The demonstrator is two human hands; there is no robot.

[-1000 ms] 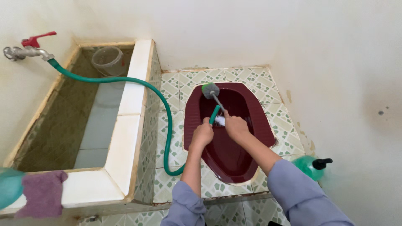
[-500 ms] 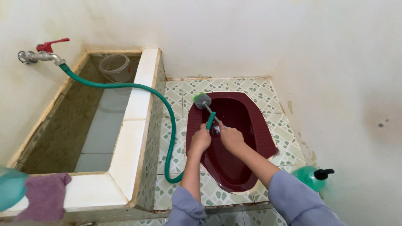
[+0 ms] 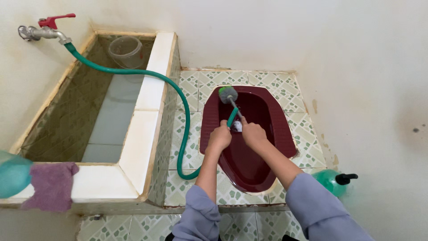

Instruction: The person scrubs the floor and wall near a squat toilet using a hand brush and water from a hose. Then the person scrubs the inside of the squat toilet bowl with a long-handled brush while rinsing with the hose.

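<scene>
Toilet brush (image 3: 228, 94), gripped in the closed right hand (image 3: 253, 134), scrubs the maroon squat toilet's (image 3: 249, 167) far rim while the left hand (image 3: 220, 138), closed around the green hose (image 3: 180, 111), should aim water just beside the bristles.

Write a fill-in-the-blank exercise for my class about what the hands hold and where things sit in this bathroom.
1. The left hand grips the end of the green ____.
2. The right hand holds a brush whose head rests at the far end of the dark red ____.
3. The hose runs from the tap with the ____ handle.
4. A purple ____ lies on the basin ledge.

Missing words: hose; toilet; red; cloth
</scene>
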